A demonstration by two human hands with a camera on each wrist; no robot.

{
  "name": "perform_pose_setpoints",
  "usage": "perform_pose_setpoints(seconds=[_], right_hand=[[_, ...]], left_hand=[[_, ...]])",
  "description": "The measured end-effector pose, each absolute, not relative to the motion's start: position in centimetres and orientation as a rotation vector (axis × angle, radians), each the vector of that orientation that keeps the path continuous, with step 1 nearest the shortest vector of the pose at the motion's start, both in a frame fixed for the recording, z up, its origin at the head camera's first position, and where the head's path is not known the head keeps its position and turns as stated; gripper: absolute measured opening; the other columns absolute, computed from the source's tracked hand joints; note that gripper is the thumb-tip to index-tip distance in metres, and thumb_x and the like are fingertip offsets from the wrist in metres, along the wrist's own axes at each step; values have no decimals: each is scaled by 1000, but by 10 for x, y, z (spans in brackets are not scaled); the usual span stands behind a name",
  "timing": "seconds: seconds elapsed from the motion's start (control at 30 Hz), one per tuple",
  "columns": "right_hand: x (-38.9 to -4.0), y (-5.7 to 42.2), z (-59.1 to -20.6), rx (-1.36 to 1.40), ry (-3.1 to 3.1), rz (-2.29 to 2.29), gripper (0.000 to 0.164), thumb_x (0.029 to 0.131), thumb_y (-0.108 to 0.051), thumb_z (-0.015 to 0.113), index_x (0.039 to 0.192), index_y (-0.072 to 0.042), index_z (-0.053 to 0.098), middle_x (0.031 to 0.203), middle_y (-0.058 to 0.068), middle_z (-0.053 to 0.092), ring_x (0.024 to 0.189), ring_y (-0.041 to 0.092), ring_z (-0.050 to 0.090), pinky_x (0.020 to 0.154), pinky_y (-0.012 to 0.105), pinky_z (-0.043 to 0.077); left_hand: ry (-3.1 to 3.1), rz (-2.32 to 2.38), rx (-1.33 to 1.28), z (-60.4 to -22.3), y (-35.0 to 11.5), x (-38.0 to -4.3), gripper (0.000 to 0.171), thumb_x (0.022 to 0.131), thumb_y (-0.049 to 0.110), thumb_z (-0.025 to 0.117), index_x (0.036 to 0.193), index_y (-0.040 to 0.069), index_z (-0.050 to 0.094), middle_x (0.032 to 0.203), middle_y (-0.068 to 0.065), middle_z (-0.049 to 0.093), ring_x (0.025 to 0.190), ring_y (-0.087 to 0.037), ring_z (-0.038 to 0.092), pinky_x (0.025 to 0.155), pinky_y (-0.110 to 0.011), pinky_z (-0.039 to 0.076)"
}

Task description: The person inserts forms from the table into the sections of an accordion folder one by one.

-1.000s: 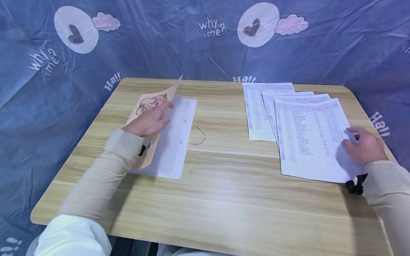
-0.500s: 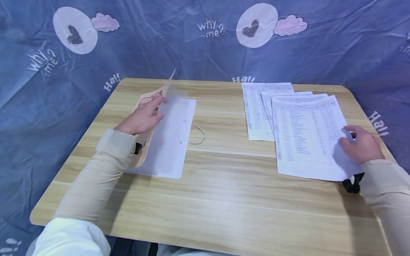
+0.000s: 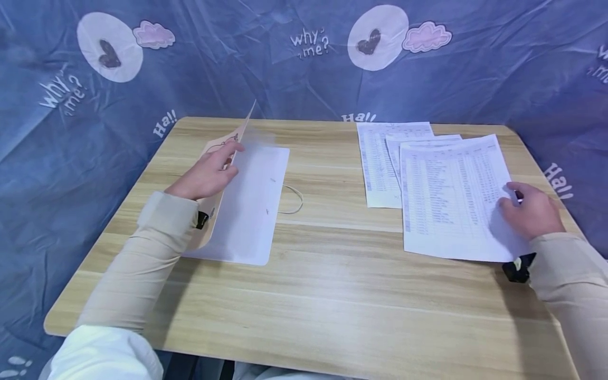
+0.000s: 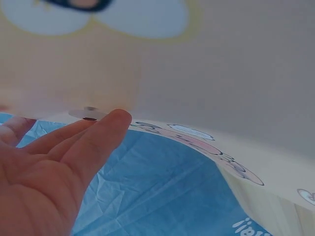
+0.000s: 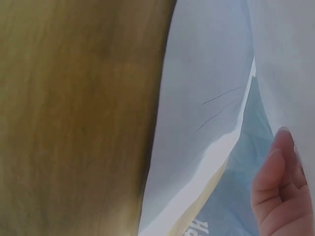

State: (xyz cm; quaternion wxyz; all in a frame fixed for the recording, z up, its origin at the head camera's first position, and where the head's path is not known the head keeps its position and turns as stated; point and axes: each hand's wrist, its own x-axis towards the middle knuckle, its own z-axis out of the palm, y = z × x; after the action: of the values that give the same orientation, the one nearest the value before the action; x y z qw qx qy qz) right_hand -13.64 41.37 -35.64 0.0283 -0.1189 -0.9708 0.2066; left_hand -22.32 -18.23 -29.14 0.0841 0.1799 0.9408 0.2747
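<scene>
On the left half of the table lies a folder with a pale inside, its orange cartoon cover tilted up. My left hand holds the cover near its free edge; in the left wrist view the thumb overlaps the cover and other fingers pass behind its edge. At the right, my right hand pinches the right edge of a printed sheet of paper, raised at that side. More printed sheets lie partly beneath it. In the right wrist view the pinched sheet hides some fingers.
A thin elastic loop sticks out from the folder's right side. The wooden table has a blue patterned cloth standing behind and beside it.
My left hand has moved slightly left, lifting the folder's cover steeper. My right hand has shifted a little left and up with the sheet, which now hides another sheet below it.
</scene>
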Motion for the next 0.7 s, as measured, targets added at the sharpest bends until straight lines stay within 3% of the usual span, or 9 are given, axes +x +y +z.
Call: perform_pose_setpoints(seconds=[0.33,0.7], right_hand=[[-137,406,-352,-358,-2982,672,55,92,-19,38,138,11,34,121,42,42,106,51,41,89,60,31],[-140,399,-348,-346,-2985,690,56,93,-25,39,138,9,38,114,38,49,101,48,48,81,56,36]], left_hand=[[2800,834,528,-292,-184,-223,45,93,12,36,138,12,36,148,-16,32,128,-40,39,102,-53,34],[2755,911,473,-286,-187,-222,47,94,12,36,141,12,34,154,-12,23,135,-40,31,107,-52,29]])
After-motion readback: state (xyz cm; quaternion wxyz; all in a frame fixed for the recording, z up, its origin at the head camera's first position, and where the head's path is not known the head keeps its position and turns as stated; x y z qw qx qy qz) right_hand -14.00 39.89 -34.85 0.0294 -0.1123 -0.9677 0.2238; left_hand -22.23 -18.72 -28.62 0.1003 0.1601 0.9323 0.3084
